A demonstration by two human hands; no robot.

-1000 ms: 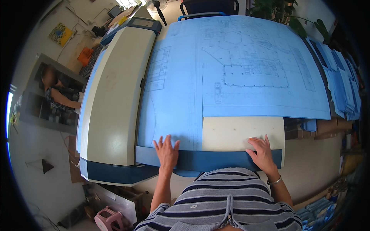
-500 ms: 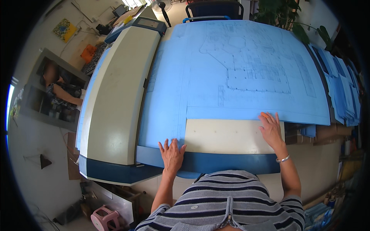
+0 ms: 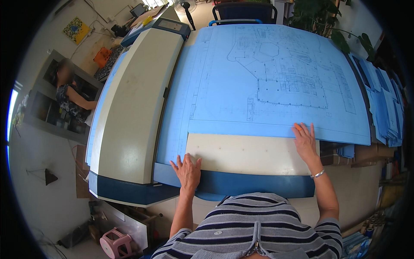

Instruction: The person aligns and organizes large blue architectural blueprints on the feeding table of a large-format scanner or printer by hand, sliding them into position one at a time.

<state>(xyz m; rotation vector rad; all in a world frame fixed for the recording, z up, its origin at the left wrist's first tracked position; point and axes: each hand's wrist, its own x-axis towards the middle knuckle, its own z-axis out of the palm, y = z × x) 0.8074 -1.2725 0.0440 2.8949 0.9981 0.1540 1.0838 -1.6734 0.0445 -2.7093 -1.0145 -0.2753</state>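
Observation:
A wide blue sheet with a printed line drawing covers most of the large-format machine's flat table. My left hand rests at the table's near edge, fingers spread. Its tips touch or lie just beside the near end of a blue sheet strip along the machine's long beige cover. On the drawing's near edge, toward the right, lies my right hand with fingers stretched out flat and something orange on one finger. Between my hands a bare beige stretch of the table shows. Neither hand grips anything.
The long beige cover rises on the left. Folded blue sheets are stacked at the right over cardboard boxes. A black chair and a plant stand beyond; a pink stool is at lower left.
The blue strip's exposed near part has become narrower, its right edge now farther left toward the cover. My left hand has shifted slightly left; my right hand stays on the drawing's edge.

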